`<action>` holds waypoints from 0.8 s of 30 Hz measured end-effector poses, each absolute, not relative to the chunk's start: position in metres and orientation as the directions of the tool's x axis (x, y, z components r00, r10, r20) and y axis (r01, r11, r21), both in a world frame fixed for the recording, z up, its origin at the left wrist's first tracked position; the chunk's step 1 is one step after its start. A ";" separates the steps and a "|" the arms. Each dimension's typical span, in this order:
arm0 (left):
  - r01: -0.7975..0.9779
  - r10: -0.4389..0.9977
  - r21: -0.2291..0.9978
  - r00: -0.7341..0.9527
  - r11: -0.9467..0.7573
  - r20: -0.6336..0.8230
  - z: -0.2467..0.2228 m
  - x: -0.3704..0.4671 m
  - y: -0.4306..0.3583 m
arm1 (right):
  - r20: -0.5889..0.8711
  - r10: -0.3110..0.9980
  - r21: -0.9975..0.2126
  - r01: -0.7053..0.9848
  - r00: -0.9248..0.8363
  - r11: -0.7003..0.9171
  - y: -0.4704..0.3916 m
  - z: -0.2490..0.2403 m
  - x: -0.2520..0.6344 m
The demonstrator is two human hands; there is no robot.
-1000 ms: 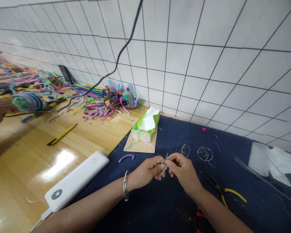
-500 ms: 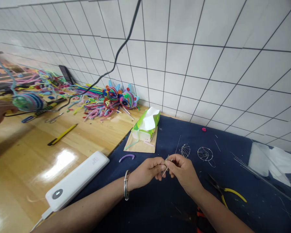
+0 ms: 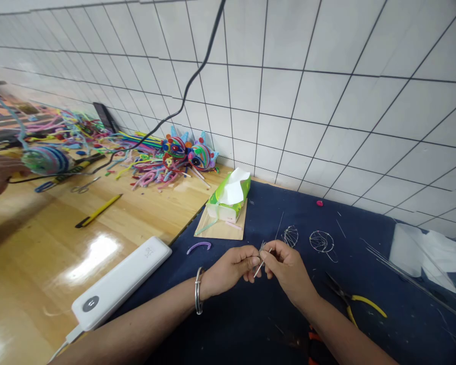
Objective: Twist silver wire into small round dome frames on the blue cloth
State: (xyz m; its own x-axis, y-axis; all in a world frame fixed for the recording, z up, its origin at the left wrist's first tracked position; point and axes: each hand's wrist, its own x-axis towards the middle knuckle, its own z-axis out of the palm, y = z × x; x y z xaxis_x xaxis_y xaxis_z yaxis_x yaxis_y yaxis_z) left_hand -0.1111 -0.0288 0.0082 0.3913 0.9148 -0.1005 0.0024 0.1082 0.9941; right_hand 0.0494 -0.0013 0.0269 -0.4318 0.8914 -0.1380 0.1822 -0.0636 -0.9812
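Over the dark blue cloth (image 3: 235,299), my left hand (image 3: 237,264) and my right hand (image 3: 283,263) meet fingertip to fingertip. Both are closed in a pinch on thin metal wires (image 3: 259,268), whose ends stick out above and below the fingers; the middle of the wires is hidden. Just beyond my right hand lie a small bent-wire frame (image 3: 290,235) and a round wire hoop (image 3: 321,241) with wires across it. Pliers with yellow handles (image 3: 368,304) rest to the right of my right wrist. A silver bangle (image 3: 198,291) circles my left wrist.
A green tissue pack (image 3: 230,197) sits on a small wooden board (image 3: 201,225). At left are a white power bank (image 3: 121,284), a yellow cutter (image 3: 99,210), and another person's hand (image 3: 0,175) at a striped yarn ball (image 3: 47,159). Red-handled pliers (image 3: 315,337) lie partly under my right forearm.
My hands stay almost in place, with the pinched wires turned slightly between the fingers. More wire ends show above my fingertips. The other person's hand shifts a little.
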 end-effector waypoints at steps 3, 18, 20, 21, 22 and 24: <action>-0.003 0.918 0.994 0.384 0.109 -0.100 0.008 -0.111 -0.029 | -0.133 0.890 -0.982 0.177 -0.436 -0.060 -0.001 0.027 0.050; 0.029 0.921 0.995 0.378 0.091 -0.095 0.008 -0.112 -0.028 | -0.151 0.893 -0.982 0.165 -0.425 -0.087 -0.001 0.025 0.050; 0.032 0.920 0.995 0.378 0.094 -0.100 0.007 -0.112 -0.028 | -0.152 0.893 -0.982 0.169 -0.423 -0.087 -0.001 0.024 0.050; 0.034 0.919 0.995 0.380 0.097 -0.103 0.007 -0.112 -0.028 | -0.152 0.894 -0.982 0.169 -0.423 -0.087 -0.001 0.024 0.050; 0.036 0.919 0.994 0.381 0.099 -0.105 0.007 -0.112 -0.028 | -0.150 0.894 -0.982 0.169 -0.423 -0.085 -0.001 0.024 0.050; 0.042 0.917 0.994 0.383 0.102 -0.110 0.008 -0.112 -0.028 | -0.146 0.892 -0.983 0.164 -0.428 -0.082 0.000 0.025 0.050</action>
